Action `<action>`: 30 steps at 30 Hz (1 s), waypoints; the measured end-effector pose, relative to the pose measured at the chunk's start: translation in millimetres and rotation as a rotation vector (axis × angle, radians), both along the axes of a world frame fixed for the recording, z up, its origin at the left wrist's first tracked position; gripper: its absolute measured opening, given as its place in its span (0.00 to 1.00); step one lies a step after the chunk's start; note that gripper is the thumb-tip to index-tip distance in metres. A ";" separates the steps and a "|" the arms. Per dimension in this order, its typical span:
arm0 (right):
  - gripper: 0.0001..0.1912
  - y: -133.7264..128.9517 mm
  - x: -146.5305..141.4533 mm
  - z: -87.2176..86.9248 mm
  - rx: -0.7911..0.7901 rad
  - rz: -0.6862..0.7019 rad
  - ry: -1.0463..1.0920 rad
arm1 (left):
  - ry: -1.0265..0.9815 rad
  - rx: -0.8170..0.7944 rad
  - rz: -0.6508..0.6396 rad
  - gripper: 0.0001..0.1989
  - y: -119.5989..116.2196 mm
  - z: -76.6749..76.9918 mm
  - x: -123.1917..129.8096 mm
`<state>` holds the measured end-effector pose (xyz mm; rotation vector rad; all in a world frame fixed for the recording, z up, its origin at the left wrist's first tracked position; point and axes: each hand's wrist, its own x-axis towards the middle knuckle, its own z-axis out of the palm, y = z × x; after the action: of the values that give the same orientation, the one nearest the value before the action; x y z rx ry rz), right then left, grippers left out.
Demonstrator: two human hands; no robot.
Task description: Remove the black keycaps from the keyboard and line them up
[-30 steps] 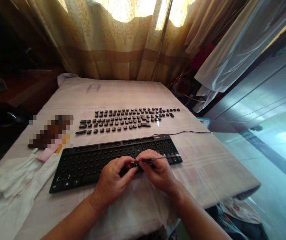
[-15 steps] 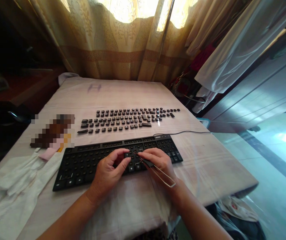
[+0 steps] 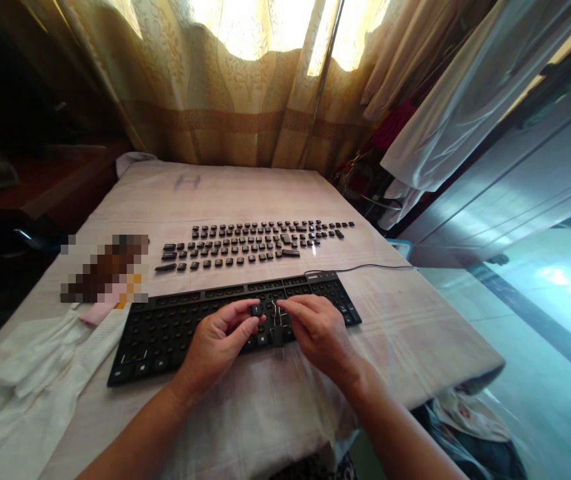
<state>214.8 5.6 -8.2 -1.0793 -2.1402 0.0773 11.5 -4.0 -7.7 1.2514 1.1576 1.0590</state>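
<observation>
My left hand (image 3: 218, 337) pinches a small black keycap (image 3: 256, 310) between thumb and fingers, just above the keyboard. My right hand (image 3: 318, 327) is closed at the fingertips on the wire end of a keycap puller (image 3: 278, 333); its black middle part hangs downward. Beneath both hands lies a black keyboard (image 3: 165, 327), slightly slanted on the cloth. Most of its keycaps are off, while a few remain along the near edge. My hands hide part of its middle.
Beyond the keyboard, loose black keycaps (image 3: 230, 250) lie in rows on the cloth-covered table (image 3: 245, 193). A cable (image 3: 365, 268) runs off the right edge. White cloth (image 3: 50, 380) and a blurred-out brown object (image 3: 110, 267) lie at left. Curtains (image 3: 205, 100) hang behind.
The keycap puller has swung from slanting toward my right wrist to hanging down from my right fingertips. My left hand has turned slightly, and the keycap in it shows more clearly.
</observation>
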 end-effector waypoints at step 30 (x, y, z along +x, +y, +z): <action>0.13 8.0 -26.7 14.5 -0.293 0.200 0.196 | -0.112 -0.087 -0.058 0.21 2.0 -8.9 -0.3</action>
<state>188.1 13.5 6.2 -0.9691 -2.0915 0.5827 11.2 -2.1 -16.6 1.1367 1.0649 1.0117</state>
